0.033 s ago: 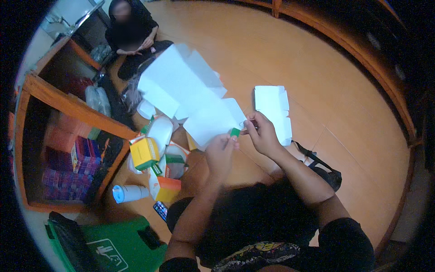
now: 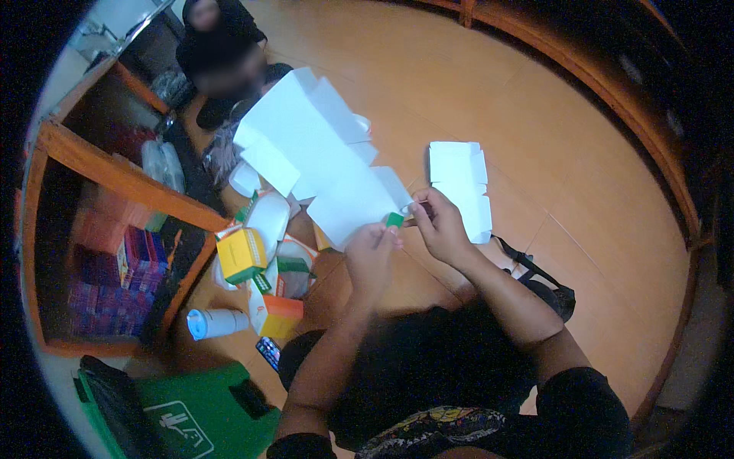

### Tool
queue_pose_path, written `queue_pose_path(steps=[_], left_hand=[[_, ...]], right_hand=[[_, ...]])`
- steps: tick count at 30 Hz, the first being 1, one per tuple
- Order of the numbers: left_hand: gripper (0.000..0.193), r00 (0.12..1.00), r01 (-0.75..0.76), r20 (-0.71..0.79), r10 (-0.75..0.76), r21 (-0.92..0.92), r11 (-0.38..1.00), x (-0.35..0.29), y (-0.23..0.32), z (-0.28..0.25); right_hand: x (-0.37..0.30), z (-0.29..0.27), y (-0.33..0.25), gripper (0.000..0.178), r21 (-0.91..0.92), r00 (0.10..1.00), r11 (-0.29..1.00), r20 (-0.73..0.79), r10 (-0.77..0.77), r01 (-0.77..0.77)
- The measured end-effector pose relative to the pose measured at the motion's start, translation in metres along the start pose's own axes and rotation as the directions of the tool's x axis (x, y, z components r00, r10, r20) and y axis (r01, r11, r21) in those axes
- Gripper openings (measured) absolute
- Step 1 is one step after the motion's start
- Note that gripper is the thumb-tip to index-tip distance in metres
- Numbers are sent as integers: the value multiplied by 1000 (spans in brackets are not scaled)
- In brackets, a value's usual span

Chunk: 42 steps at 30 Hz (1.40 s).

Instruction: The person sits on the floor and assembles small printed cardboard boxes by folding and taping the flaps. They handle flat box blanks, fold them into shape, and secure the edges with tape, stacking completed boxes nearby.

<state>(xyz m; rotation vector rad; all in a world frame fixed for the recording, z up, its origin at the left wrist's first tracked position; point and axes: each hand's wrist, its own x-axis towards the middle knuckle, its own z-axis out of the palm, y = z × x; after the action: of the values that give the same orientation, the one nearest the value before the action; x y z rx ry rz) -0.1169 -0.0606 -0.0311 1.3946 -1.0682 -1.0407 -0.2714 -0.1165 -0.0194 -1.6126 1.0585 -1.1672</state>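
Note:
A large unfolded cardboard box point(image 2: 306, 141), white on the side facing me, spreads out in front of my hands. My left hand point(image 2: 371, 249) is closed on its near corner, where a small green tab point(image 2: 394, 219) shows at the fingertips. Close beside it, my right hand point(image 2: 441, 226) pinches the end of a narrow flap between thumb and finger. The fingertips of both hands nearly meet. A second flattened white box point(image 2: 459, 180) lies on the floor to the right.
Folded yellow, orange and green boxes point(image 2: 241, 255) are heaped at left, near a white tumbler point(image 2: 218, 324) and a phone point(image 2: 268, 353). A wooden shelf point(image 2: 130, 174) and green bin point(image 2: 206, 405) stand farther left. Another person point(image 2: 222, 53) sits at the far left. A black strap bag point(image 2: 554, 294) lies right.
The large box has shifted slightly, and its far flaps sit a little higher in view. My hands keep their grip. The other person's hands have moved and are blurred.

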Motion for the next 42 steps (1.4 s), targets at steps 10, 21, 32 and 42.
queue_pose_path(steps=[10, 21, 32, 42], left_hand=[[12, 999, -23, -31, 16, -247, 969, 5, 20, -2], [14, 997, 61, 62, -40, -368, 928, 7, 22, -6], [17, 991, 78, 133, -20, -448, 890, 9, 14, -7], [14, 991, 130, 10, -130, -174, 976, 7, 26, -6]], right_hand=[[-1, 21, -26, 11, -10, 993, 993, 4, -115, 115], [-3, 21, -24, 7, -59, 983, 983, -49, -177, 174], [-3, 22, -25, 8, 17, 976, 980, -89, -197, 199], [-7, 24, -17, 4, -46, 982, 985, -79, -171, 168]])
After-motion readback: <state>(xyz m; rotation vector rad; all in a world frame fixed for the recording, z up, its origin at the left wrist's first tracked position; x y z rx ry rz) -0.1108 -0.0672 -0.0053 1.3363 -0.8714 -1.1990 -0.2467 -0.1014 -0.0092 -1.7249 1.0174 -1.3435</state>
